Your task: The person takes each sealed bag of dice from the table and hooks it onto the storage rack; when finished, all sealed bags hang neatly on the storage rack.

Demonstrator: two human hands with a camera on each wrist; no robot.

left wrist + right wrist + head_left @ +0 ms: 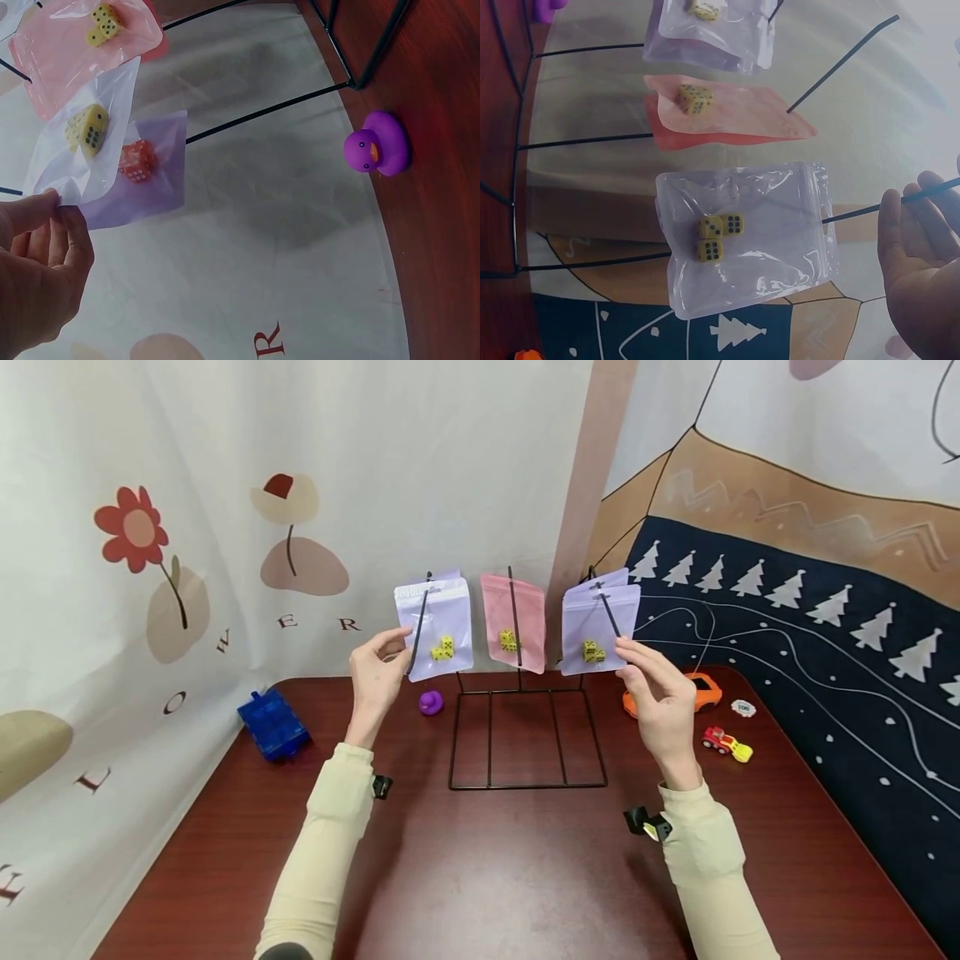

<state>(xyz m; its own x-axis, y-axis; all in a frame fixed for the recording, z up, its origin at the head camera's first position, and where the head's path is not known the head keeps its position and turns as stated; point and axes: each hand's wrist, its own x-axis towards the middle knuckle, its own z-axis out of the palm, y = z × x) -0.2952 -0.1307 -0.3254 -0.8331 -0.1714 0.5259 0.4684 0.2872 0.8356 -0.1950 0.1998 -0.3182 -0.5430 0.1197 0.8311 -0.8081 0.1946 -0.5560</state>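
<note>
A purple zip bag (450,639) holding yellow dice hangs on the left prong of a black wire rack (525,787). My left hand (378,668) pinches that bag's edge between thumb and fingers. Behind it, a second purple bag (169,154) holds red dice. On the middle prong hangs a pink bag (528,643) with yellow dice. The right prong carries another purple bag (780,247) with yellow dice, one more bag behind it. My right hand (663,702) has its thumb and fingers around the front end of the right prong (862,212), beyond this bag.
Beside the rack's left foot sits a purple rubber duck (431,702). A blue translucent box (273,725) lies at the table's left edge. An orange toy car (707,692), a red and yellow toy vehicle (726,743) and a small white tag (743,708) lie at right.
</note>
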